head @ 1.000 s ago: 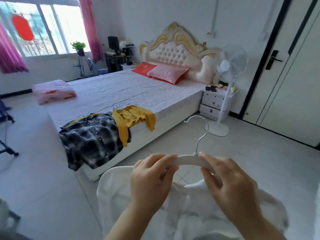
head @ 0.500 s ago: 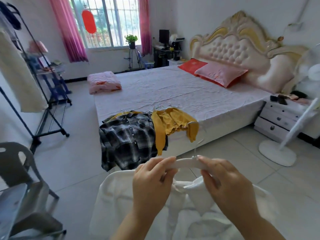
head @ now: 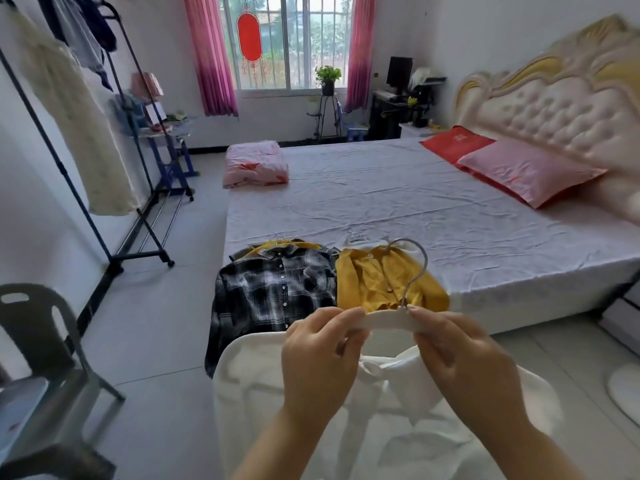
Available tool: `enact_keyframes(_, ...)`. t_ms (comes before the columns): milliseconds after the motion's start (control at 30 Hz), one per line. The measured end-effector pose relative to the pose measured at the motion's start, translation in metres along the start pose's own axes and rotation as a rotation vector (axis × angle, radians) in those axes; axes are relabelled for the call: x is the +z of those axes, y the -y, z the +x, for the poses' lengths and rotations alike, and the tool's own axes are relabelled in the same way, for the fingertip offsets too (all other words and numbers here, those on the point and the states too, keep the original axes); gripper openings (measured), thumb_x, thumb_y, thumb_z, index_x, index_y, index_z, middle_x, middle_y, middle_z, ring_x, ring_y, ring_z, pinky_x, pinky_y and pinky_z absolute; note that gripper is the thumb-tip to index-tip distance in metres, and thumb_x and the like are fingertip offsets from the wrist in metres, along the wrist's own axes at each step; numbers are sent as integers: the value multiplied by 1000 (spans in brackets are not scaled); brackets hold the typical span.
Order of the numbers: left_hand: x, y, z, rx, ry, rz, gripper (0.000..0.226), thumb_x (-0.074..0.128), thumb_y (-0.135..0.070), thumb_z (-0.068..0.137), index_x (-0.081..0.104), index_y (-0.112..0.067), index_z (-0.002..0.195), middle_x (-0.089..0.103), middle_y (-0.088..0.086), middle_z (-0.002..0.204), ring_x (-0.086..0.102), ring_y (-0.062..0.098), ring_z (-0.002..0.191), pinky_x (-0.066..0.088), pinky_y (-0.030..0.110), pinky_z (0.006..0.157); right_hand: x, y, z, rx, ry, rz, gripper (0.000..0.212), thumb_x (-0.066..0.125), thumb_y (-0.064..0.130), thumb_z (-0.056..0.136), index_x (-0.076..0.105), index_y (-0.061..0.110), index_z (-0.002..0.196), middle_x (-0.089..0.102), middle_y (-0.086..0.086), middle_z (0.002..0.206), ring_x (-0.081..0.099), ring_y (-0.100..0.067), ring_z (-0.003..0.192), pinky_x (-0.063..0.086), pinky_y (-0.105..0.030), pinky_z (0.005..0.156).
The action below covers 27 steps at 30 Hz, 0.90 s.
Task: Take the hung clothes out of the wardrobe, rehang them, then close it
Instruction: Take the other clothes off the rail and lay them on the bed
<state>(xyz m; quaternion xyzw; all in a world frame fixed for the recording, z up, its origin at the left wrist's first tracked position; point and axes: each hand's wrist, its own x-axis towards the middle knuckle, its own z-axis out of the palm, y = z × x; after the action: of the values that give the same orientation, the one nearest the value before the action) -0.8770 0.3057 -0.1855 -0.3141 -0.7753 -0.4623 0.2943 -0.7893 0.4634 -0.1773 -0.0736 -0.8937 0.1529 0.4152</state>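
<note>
Beyond the grip spreads the wide bed with its pale lilac sheet [head: 398,202]. Below the grip hangs the task's thing, a big white cloth garment [head: 346,431], draped from its hanger and falling toward the person. Just past the fingers, on the bed's near edge, lie a black-and-white checked shirt [head: 273,292] and, right of it, a mustard-yellow knitted top [head: 370,282]. The white plastic hanger with a bent metal hook [head: 384,321] is pinched along its top bar by both hands: the left hand [head: 318,362] left of the hook, the right hand [head: 464,355] just under the hook's foot, fingers curled round the bar.

I'd say it is about to be laid with the others. Best to hold the bar level so the shoulders don't slide off, lower it onto bare sheet right of the yellow top, and let the cloth settle flat before loosening either pinch.
</note>
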Motion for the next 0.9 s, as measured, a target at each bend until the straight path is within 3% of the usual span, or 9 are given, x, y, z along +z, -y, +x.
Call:
enact_keyframes(100, 50, 33, 34, -32, -4, -9, 18, 75, -24, 68, 74, -22, 86, 68, -9, 81, 59, 8, 55, 52, 32, 61, 37, -40, 41, 8, 19, -23, 29, 62, 33, 78, 69, 29, 106, 67, 9, 88, 60, -9, 71, 41, -13, 64)
enact_keyframes(233, 118, 81, 85, -89, 47, -30, 20, 75, -24, 68, 73, -25, 88, 68, -11, 82, 59, 7, 55, 53, 32, 58, 91, -90, 96, 38, 71, -98, 43, 83, 14, 67, 70, 29, 105, 68, 8, 88, 66, -13, 62, 42, -18, 59)
enact_keyframes(333, 164, 109, 125, -162, 124, -38, 25, 79, -21, 68, 73, -23, 92, 68, -9, 82, 59, 10, 57, 54, 34, 56, 124, -122, 140, 86, 128, -118, 45, 82, 11, 66, 70, 30, 105, 67, 10, 90, 67, -12, 64, 43, -16, 47)
enact_keyframes(533, 247, 157, 192, -283, 244, -81, 26, 75, -24, 74, 72, -22, 100, 68, -7, 85, 61, 15, 66, 52, 34, 66, 181, -190, 211, 121, 164, -98, 40, 78, 8, 70, 71, 26, 105, 69, 5, 90, 67, -17, 70, 47, -20, 52)
enact_keyframes(700, 322, 199, 241, -324, 260, -52, 24, 73, -26, 76, 71, -23, 99, 68, -7, 87, 61, 14, 73, 48, 29, 69, 237, -253, 271, 100, 218, -84, 40, 79, 4, 68, 72, 23, 103, 70, 2, 89, 68, -20, 70, 54, -33, 53)
enact_keyframes(833, 391, 240, 281, -360, 236, 5, 20, 71, -26, 76, 72, -22, 96, 69, -4, 85, 61, 17, 69, 47, 27, 66, 295, -315, 324, 106, 271, -21, 41, 78, 3, 69, 72, 25, 103, 69, 4, 91, 64, -11, 76, 51, -30, 58)
enact_keyframes(900, 425, 261, 301, -402, 244, 60, 21, 69, -27, 78, 72, -20, 98, 70, -1, 87, 63, 19, 74, 46, 27, 67, 327, -346, 352, 71, 319, -3, 40, 79, 3, 68, 73, 25, 102, 69, 3, 89, 67, -17, 72, 51, -30, 55)
